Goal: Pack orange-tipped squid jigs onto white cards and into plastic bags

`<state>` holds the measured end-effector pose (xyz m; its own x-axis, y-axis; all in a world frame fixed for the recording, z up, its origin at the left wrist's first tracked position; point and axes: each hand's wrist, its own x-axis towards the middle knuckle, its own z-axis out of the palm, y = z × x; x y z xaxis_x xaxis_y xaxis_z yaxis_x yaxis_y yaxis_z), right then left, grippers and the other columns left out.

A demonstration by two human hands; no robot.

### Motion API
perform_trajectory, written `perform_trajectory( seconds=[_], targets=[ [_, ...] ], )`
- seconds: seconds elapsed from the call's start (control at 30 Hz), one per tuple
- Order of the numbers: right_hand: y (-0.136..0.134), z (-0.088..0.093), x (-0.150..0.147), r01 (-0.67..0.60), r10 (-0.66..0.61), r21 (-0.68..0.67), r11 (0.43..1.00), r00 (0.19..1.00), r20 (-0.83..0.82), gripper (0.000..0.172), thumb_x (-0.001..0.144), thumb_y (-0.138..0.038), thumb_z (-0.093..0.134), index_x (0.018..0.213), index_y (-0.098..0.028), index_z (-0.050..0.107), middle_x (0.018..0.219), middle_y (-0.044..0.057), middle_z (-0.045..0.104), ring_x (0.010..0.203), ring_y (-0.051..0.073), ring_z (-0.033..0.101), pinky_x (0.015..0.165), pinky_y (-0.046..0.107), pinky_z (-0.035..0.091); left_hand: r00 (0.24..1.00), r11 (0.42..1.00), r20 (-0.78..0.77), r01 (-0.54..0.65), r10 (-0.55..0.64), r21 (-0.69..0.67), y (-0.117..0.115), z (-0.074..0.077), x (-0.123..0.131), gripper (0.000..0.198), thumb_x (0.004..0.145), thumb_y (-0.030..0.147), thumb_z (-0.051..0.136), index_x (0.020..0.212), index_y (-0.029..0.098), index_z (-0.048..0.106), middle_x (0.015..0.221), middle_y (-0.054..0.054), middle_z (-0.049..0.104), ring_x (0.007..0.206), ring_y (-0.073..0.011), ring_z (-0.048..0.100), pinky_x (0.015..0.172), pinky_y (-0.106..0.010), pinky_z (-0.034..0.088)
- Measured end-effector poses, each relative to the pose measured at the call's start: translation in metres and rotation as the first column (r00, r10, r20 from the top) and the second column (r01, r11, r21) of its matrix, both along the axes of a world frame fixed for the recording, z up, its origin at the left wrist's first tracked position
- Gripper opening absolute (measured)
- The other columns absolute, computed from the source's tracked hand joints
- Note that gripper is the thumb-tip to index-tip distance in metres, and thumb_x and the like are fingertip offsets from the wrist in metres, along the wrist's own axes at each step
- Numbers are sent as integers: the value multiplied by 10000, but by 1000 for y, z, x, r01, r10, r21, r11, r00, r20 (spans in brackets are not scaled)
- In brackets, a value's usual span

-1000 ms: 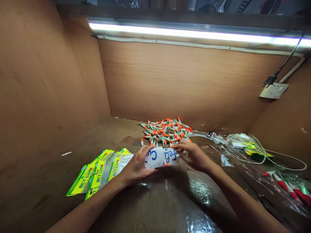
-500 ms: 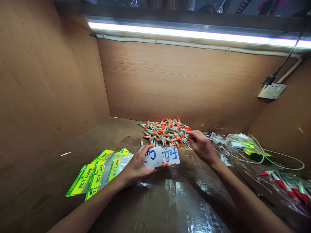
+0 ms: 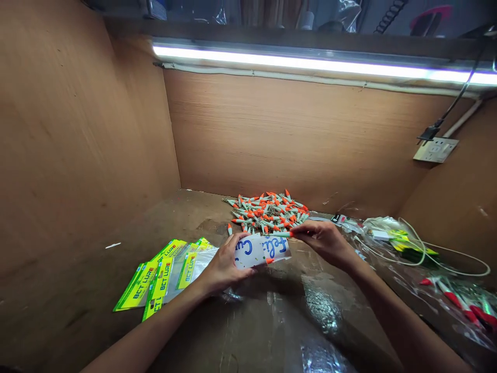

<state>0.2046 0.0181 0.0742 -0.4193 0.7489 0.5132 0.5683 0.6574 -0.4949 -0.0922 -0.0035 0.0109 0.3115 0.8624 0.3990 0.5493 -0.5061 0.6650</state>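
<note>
My left hand [image 3: 225,265] is closed around a white card [image 3: 252,249] with blue handwriting on it. An orange tip [image 3: 269,261] shows at the card's lower edge. Between the pinched fingers of my right hand [image 3: 328,243] is a pale fishing lure [image 3: 281,234] with an orange tip, lying along the card's upper edge. Just beyond both hands is a pile of similar orange-tipped lures [image 3: 267,210] with metal hooks. Several yellow-green "BCT LURE" packets [image 3: 171,272] lie left of my left hand, partly covered by that forearm.
Plastic bags [image 3: 382,228] and a white cable [image 3: 462,254] lie at the right. Nearer, red-and-white lures [image 3: 454,300] lie in clear plastic. Wooden panels [image 3: 272,129] enclose the table, under a tube light [image 3: 310,62]. A socket [image 3: 435,150] is on the right.
My right hand has come from the pile's right edge toward me and left, with a lure now in its fingers at the card. My left hand still holds the card.
</note>
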Motion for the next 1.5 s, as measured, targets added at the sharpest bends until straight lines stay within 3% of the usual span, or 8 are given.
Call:
perform_trajectory(
  seconds=[0.3,0.63,0.77,0.87,1.03,1.17,1.33,1.5],
  targets=[
    [-25,-16,-41,-49,-105,313,949,883,457,172,949,-250,615,843,-232,749,829,64,663,855,216,519,752,328,400,998,998,11,55,-55,33,-11,1,10,782,639,284,825,1326,256,453,1228,-71,574,1078,-272,601,910,-393,522],
    [-19,-22,-34,-224,142,131,966,879,455,163,952,-274,617,846,-247,738,852,22,689,840,180,542,774,300,378,992,992,-4,125,-125,-8,-14,-6,12,814,632,270,838,1345,260,446,1213,-52,556,1067,-251,585,900,-358,508],
    [23,-19,-23,31,-26,-16,999,961,276,263,1004,-316,492,1088,-232,727,1004,43,723,874,165,622,775,260,437,991,991,-4,131,-131,-12,-13,-11,11,835,621,271,843,1352,261,440,1217,-51,549,1072,-254,576,908,-362,498],
    [64,-27,-33,280,-265,-5,960,916,300,260,962,-303,530,957,-180,758,963,89,725,912,208,629,786,284,435,986,986,-7,164,-164,-8,-16,-11,11,848,603,267,855,1345,265,445,1226,-48,540,1082,-253,564,933,-365,482],
    [97,-50,-65,332,-318,12,943,892,322,92,792,-222,694,725,-166,723,965,123,691,1017,272,588,809,311,421,976,976,-7,216,-216,-3,-19,-9,10,898,574,273,878,1353,272,429,1229,-44,540,1085,-246,554,942,-352,472],
    [102,-50,-72,327,-316,-7,945,916,249,66,815,-221,647,813,-168,688,995,110,679,1006,250,588,820,312,428,974,974,-9,226,-226,10,-19,-11,10,918,543,265,887,1345,277,440,1236,-43,541,1087,-249,549,936,-345,471],
    [85,-30,-48,235,-218,-128,964,967,134,276,971,-359,424,1006,-157,610,887,61,701,746,176,633,647,271,473,976,975,8,219,-219,-24,-20,-13,11,888,561,279,874,1343,265,454,1230,-51,550,1095,-261,555,945,-360,471],
    [17,-22,6,72,-54,-217,974,995,88,204,935,-355,550,1013,-190,641,852,17,703,726,155,628,620,245,462,982,979,30,191,-189,-71,-20,-8,11,851,592,290,859,1342,252,458,1255,-62,556,1132,-282,555,967,-385,468]
  ],
)
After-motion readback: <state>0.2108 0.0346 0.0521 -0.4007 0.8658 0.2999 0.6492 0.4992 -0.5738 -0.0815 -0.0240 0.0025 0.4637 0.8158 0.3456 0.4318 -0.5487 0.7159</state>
